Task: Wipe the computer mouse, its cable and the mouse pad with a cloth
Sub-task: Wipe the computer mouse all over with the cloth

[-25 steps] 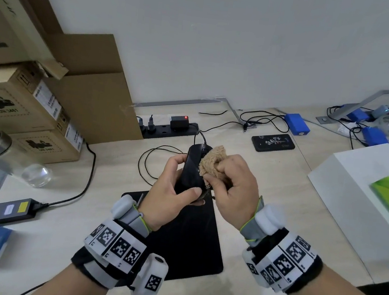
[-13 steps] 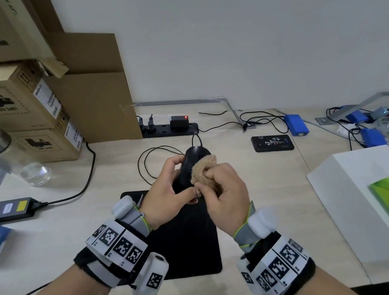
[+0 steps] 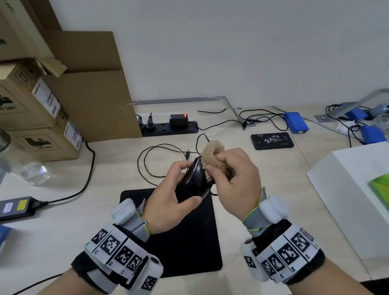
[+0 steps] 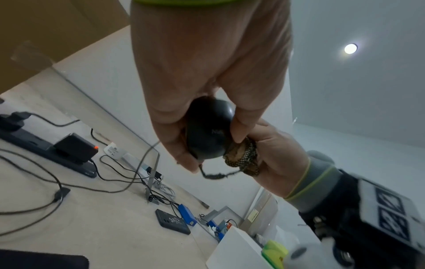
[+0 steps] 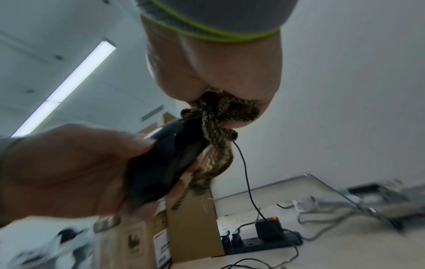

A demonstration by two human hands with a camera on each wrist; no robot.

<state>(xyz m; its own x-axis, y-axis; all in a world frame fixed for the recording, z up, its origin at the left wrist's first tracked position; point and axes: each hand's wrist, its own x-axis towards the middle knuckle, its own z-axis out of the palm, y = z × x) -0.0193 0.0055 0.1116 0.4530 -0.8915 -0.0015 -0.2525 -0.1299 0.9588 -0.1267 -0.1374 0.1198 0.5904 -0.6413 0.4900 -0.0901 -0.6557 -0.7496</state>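
My left hand (image 3: 179,189) grips the black computer mouse (image 3: 193,181) (image 4: 208,131) (image 5: 161,160) by its sides, lifted above the black mouse pad (image 3: 192,239). My right hand (image 3: 231,175) holds a bunched tan cloth (image 3: 213,153) (image 5: 218,116) (image 4: 241,158) and presses it against the mouse's right side. The thin black mouse cable (image 3: 153,157) (image 5: 247,178) loops over the desk behind the hands. The mouse's underside is hidden.
A black power strip (image 3: 169,126) with a lit charger lies behind the cable. Cardboard boxes (image 3: 24,103) and a glass jar (image 3: 6,152) stand at left, a power adapter (image 3: 9,208) near the left edge. A phone (image 3: 272,140), blue packs and a white box (image 3: 363,190) sit at right.
The cloth has slid along the mouse from its upper part to its right side and far end. The left hand has turned the mouse slightly while keeping its grip.
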